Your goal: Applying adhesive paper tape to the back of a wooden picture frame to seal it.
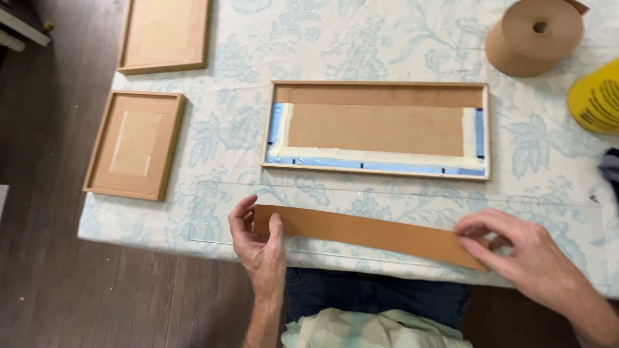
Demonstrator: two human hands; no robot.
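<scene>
A long strip of brown paper tape [361, 233] stretches across the near edge of the table. My left hand [258, 243] pinches its left end and my right hand [525, 252] pinches its right end. Beyond the strip lies a long wooden picture frame [377, 84], face down, with a brown backing board edged in white and blue tape. A band of brown tape covers its far edge.
Two smaller wooden frames lie face down, one at the left [135, 144] and one at the far left [164, 33]. A roll of brown paper tape [534, 37] and a yellow container [596, 98] sit at the right. A floral tablecloth [225, 135] covers the table; a clear sheet [412, 193] lies under the strip.
</scene>
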